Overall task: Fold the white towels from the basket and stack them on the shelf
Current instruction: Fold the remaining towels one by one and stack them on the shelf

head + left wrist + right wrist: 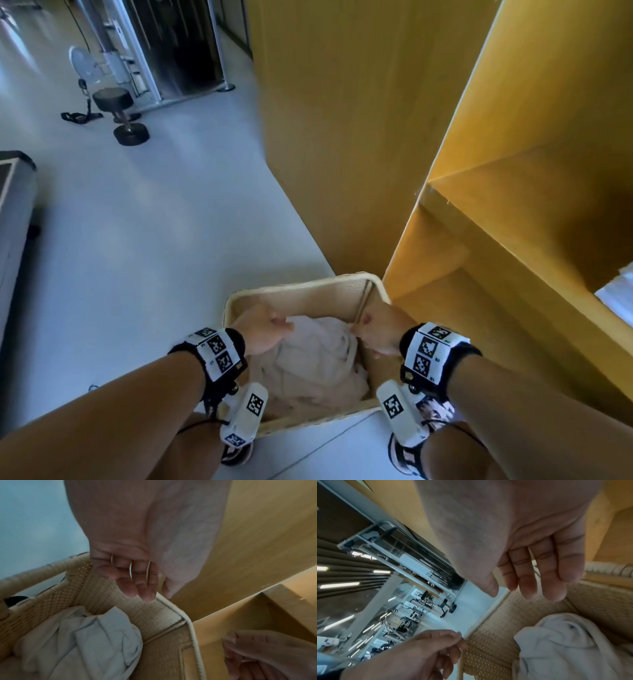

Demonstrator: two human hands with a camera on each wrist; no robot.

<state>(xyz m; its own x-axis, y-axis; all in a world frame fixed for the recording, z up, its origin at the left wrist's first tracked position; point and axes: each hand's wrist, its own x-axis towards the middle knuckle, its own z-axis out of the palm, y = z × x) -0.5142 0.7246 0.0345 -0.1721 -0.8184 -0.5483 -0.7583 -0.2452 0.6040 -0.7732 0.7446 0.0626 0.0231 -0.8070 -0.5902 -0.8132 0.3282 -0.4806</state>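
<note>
Above the basket [301, 291], both hands hover loosely open.

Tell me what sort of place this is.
Most likely a gym or fitness club. A weight machine with a padded round seat stands across the pale floor, and a wicker basket of white towels sits beside a wooden shelf unit.

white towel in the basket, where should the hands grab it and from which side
Judging by its pose, the white towel lies crumpled in the woven basket, bunched into a raised fold near the middle. Come straight down from above, since the basket walls block the sides. The left hand and right hand hover open over it; pinching that top ridge looks easiest.
</note>
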